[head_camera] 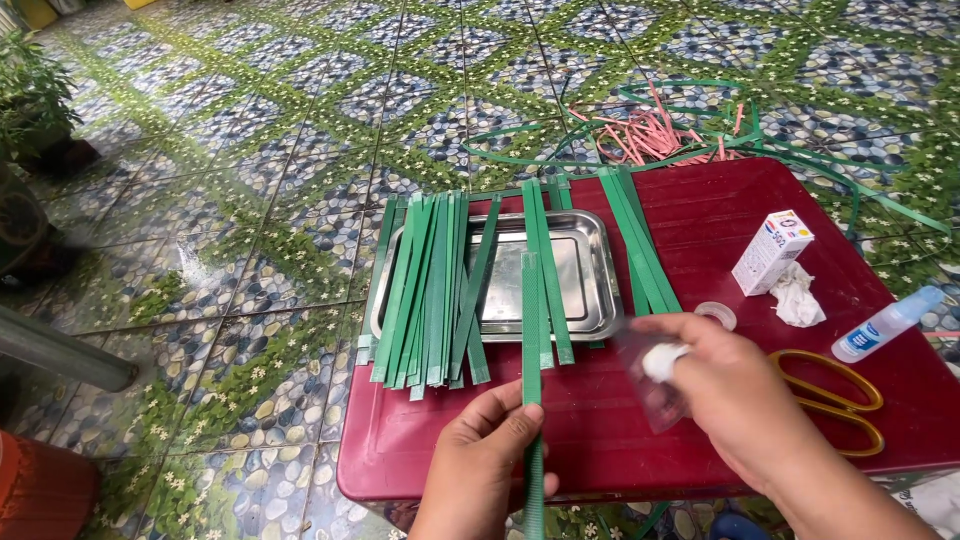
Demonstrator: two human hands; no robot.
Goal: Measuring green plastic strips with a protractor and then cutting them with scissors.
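My left hand (487,445) pinches a long green plastic strip (530,330) near the front edge of the dark red table (700,230); the strip runs away from me onto a steel tray (590,265). Just right of the strip, my right hand (725,385) holds a small white object (663,361) with a clear plastic bag (655,385) blurred around it. Several more green strips (430,290) lie fanned across the tray's left side, and others (635,240) cross its right edge.
On the table's right stand a small white box (772,251), crumpled tissue (797,300), a clear tape roll (716,315), yellow-handled scissors (835,395) and a glue bottle (886,323). Pink scraps (650,135) and loose green strapping lie on the patterned tile floor behind.
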